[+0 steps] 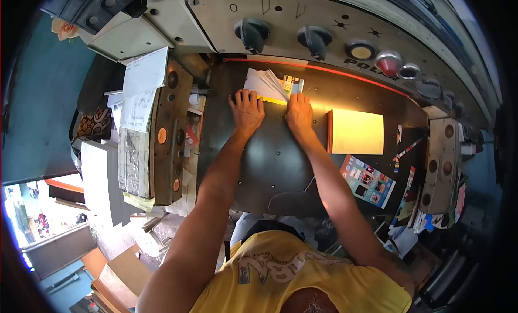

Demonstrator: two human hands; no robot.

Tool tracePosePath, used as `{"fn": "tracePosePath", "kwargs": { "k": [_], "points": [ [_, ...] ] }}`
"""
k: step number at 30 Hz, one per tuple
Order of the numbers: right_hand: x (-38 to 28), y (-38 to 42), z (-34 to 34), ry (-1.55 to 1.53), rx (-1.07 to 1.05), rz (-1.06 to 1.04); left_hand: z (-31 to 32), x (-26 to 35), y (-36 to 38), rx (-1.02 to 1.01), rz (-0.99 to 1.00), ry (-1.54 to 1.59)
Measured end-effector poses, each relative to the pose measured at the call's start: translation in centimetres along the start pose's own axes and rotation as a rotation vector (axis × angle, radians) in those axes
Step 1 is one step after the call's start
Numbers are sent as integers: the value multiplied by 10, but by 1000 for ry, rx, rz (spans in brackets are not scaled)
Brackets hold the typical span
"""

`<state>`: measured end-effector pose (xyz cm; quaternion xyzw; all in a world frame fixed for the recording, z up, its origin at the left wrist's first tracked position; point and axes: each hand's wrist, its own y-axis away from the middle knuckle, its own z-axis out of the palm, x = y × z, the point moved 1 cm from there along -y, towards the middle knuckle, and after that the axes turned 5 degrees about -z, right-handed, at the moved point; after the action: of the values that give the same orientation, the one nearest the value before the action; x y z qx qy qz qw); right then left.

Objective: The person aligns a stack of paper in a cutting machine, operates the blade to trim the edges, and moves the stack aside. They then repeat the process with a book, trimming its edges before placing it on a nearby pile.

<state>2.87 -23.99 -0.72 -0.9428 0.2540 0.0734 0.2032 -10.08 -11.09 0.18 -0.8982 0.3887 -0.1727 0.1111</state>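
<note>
A thin book or booklet (pixel 264 85) with white pages, some lifted in a fan, lies at the back of the dark machine table (pixel 259 175). A yellow edge shows along its near side, and a colourful printed cover (pixel 294 85) at its right. My left hand (pixel 248 113) rests palm down at the near left corner, fingers stretched and spread against it. At the near right corner is my right hand (pixel 300 114), its fingers curled onto the booklet beside the fanned pages. Its fingertips are partly hidden.
Right of my right hand lies a thick stack of cream paper (pixel 356 132), with a printed sheet (pixel 367 181) nearer me. Paper strips (pixel 408 148) lie further right. A control panel (pixel 334 32) with knobs and buttons overhangs the back. Side blocks (pixel 162 135) flank the table.
</note>
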Motion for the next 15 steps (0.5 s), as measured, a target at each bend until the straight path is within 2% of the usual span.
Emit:
{"fn": "tracePosePath", "kwargs": {
  "k": [5, 9, 12, 13, 15],
  "points": [
    [-36, 107, -51, 126, -132, 184, 2, -1, 0, 42, 15, -30],
    [-66, 205, -89, 197, -121, 243, 8, -2, 1, 40, -10, -12],
    [-94, 268, -110, 166, -93, 305, 8, -8, -5, 158, 15, 89],
    [-94, 274, -113, 140, -76, 332, 12, -9, -18, 104, 47, 101],
    [-102, 294, -119, 76, -72, 397, 13, -6, -53, 77, 279, 161]
  ]
}}
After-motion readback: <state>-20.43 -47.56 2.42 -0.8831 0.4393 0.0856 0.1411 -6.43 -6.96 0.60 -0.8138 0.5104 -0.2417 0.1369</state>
